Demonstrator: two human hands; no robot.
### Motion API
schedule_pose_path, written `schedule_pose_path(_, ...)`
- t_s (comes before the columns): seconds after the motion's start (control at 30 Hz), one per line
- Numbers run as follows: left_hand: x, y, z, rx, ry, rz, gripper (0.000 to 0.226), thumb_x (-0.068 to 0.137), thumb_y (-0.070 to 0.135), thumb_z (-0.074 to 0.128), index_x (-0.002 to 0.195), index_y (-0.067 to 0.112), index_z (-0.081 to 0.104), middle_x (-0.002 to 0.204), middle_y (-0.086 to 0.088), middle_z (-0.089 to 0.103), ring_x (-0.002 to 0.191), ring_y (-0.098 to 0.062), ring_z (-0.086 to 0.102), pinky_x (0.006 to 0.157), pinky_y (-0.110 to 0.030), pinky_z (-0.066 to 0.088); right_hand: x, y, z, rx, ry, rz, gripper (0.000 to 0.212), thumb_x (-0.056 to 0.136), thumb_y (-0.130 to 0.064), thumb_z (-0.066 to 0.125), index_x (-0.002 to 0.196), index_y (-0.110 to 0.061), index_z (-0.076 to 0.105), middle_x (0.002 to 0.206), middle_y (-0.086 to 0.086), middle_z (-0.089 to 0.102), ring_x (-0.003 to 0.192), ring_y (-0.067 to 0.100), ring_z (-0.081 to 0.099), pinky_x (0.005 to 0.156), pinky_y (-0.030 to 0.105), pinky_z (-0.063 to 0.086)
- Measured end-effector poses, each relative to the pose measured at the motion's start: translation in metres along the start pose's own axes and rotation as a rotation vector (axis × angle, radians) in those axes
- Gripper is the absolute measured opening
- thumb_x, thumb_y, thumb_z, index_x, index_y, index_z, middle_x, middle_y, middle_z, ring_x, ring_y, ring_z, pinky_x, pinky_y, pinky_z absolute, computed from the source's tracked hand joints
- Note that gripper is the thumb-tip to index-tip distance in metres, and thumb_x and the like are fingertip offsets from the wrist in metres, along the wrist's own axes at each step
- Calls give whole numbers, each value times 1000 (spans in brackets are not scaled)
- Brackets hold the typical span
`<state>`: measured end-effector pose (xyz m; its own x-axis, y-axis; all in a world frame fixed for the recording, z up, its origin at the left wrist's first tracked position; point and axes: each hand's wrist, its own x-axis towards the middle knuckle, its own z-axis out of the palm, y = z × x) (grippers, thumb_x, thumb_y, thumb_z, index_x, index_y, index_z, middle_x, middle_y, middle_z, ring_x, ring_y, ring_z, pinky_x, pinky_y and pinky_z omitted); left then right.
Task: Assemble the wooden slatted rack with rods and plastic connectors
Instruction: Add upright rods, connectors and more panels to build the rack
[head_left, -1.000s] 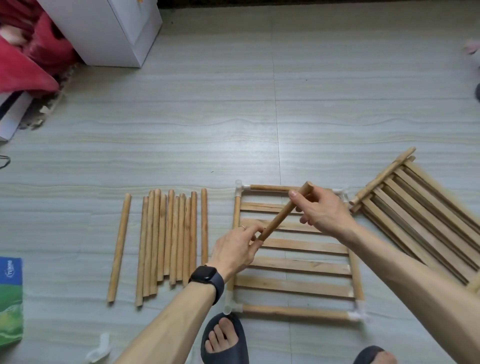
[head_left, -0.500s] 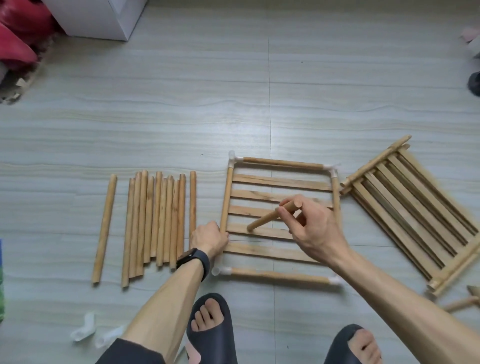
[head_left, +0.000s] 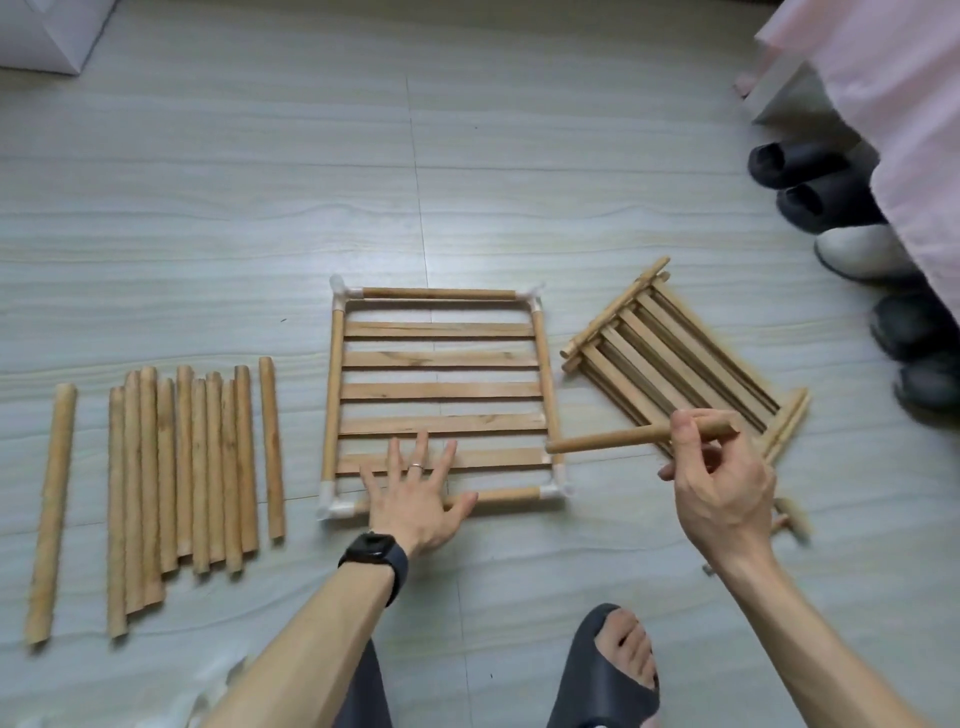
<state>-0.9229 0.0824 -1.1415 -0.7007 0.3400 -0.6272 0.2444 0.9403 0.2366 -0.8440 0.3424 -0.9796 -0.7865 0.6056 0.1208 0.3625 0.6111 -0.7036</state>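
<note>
Pinching a short round wooden rod (head_left: 641, 437) between thumb and fingertips near its far end, the right hand (head_left: 722, 483) holds it level, its free end just beside the near right white plastic corner connector (head_left: 556, 488) of the square slatted wooden frame (head_left: 441, 395). The left hand (head_left: 415, 499) lies flat with fingers spread, pressing the frame's near rail and last slat to the pale floor (head_left: 260, 208). To seat the rod well, I judge it should be tipped upright, lined up with the connector's open socket and pushed straight in while the left hand steadies the frame. Whether that socket faces up is hard to tell. Spare wooden rods (head_left: 182, 467) lie in a row to the left; a second slatted panel (head_left: 675, 353) rests to the right.
</note>
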Motion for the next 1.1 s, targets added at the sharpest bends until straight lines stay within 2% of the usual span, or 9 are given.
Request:
schedule_pose_path(0.07, 2, -2, 10, 38, -108, -24, 71, 97, 73, 12, 151, 48, -26, 159, 7, -38, 148, -34, -33, 115, -75, -4, -7, 5, -7, -42, -10, -22, 18, 102, -38, 55, 89, -25, 58, 58, -5, 65, 65, 0, 66, 66, 24, 46)
schedule_pose_path(0.17, 3, -4, 11, 78, -161, -42, 66, 99, 69, 9, 147, 49, -32, 154, 10, -45, 145, -32, -38, 113, -76, -2, -13, 15, -13, -80, -30, -34, 17, 101, -36, 55, 87, -28, 54, 58, -4, 64, 59, 7, 67, 65, 32, 50)
schedule_pose_path(0.43, 3, 2, 9, 62, -207, -96, 66, 101, 65, 11, 145, 48, -35, 151, 11, -49, 143, -32, -41, 110, -79, 0, -13, 29, -20, -57, -42, -62, 21, 103, -37, 56, 90, -21, 56, 62, -6, 65, 59, 8, 67, 62, 32, 51)
schedule_pose_path(0.57, 3, 5, 10, 65, -211, -112, 65, 101, 65, 10, 141, 48, -39, 149, 10, -51, 142, -32, -43, 111, -79, 1, -24, 34, -18, -85, -105, -350, 22, 101, -34, 54, 88, -17, 60, 87, -8, 63, 63, 12, 63, 54, 32, 51)
schedule_pose_path(0.63, 3, 6, 11, 66, -210, -111, 64, 101, 65, 10, 137, 49, -40, 149, 11, -51, 141, -32, -44, 111, -79, 1, -36, 34, -16, -96, -150, -502, 16, 101, -29, 55, 91, -18, 59, 88, -5, 62, 64, 11, 58, 51, 28, 49)
schedule_pose_path(0.7, 3, 5, 9, 64, -217, -111, 65, 101, 66, 10, 138, 49, -40, 149, 11, -51, 141, -32, -44, 111, -79, 1, -48, 35, -12, -139, -197, -561, 14, 102, -32, 52, 96, -21, 58, 83, -5, 60, 61, 11, 55, 48, 27, 47)
schedule_pose_path(0.77, 3, 5, 9, 73, -222, -113, 66, 101, 66, 10, 140, 48, -39, 149, 10, -52, 141, -33, -44, 111, -79, 2, -55, 38, -10, -157, -201, -549, 22, 103, -35, 51, 95, -17, 60, 81, -6, 59, 58, 11, 53, 46, 27, 46)
schedule_pose_path(0.9, 3, 6, 10, 98, -210, -106, 65, 100, 66, 10, 139, 47, -39, 149, 9, -51, 142, -33, -42, 112, -78, 5, -41, 35, -4, -127, -162, -450, 16, 100, -30, 57, 90, -17, 59, 87, -6, 62, 66, 7, 52, 52, 25, 46)
schedule_pose_path(1.1, 0, 10, 13, 176, -137, -114, 66, 102, 62, 9, 146, 41, -36, 157, 4, -42, 146, -38, -34, 114, -69, 23, -26, 34, 8, -70, -171, -383, 18, 100, -27, 62, 91, -11, 59, 86, -3, 63, 67, 16, 66, 57, 34, 53)
